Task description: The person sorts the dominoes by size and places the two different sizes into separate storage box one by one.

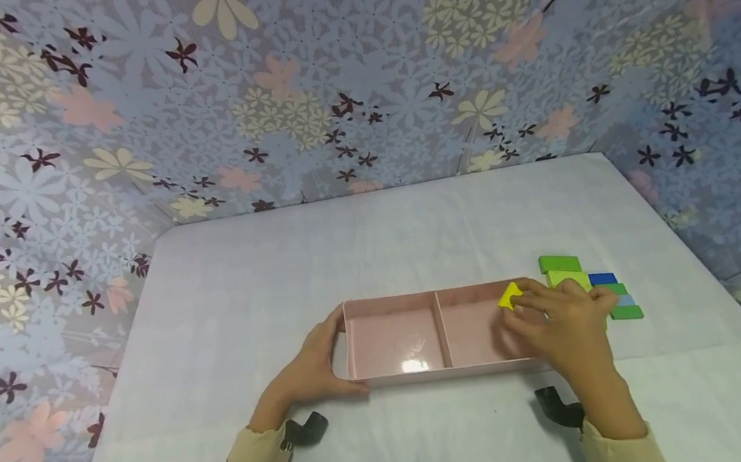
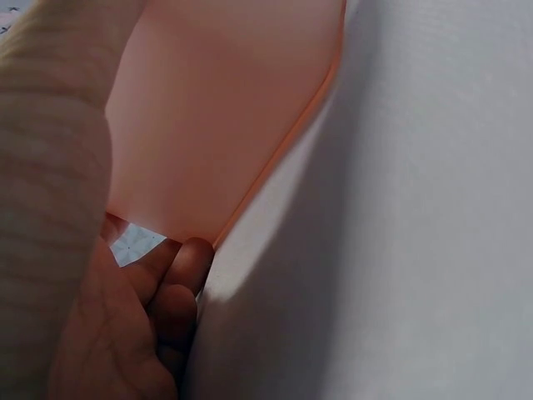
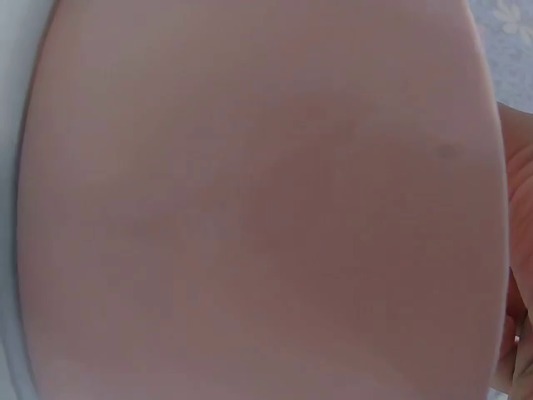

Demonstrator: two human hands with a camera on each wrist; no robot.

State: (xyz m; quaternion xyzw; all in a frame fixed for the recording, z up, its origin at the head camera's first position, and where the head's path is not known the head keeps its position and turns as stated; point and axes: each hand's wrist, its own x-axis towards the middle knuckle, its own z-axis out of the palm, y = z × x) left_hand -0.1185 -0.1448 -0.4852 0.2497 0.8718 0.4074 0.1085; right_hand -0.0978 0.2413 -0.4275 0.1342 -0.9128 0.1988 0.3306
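Note:
A pink two-compartment box (image 1: 395, 337) lies lengthwise across the white-covered table. My left hand (image 1: 307, 369) grips its left end, thumb along the front side and fingers at the back corner. In the left wrist view, curled fingertips (image 2: 191, 267) touch the edge of the box's pink wall (image 2: 225, 108). Over the right compartment, my right hand (image 1: 570, 327) pinches a small yellow triangular block (image 1: 510, 296) between thumb and fingers. The box's pink side (image 3: 250, 208) fills most of the right wrist view, hiding the block there; part of the hand shows at the right edge.
Just right of the box lie several flat blocks: a green one (image 1: 559, 264), a lime one (image 1: 567, 277), a dark blue one (image 1: 602, 279) and more, partly behind my right hand. Flower-patterned cloth (image 1: 354, 74) rises behind and beside the white table cover (image 1: 372, 246).

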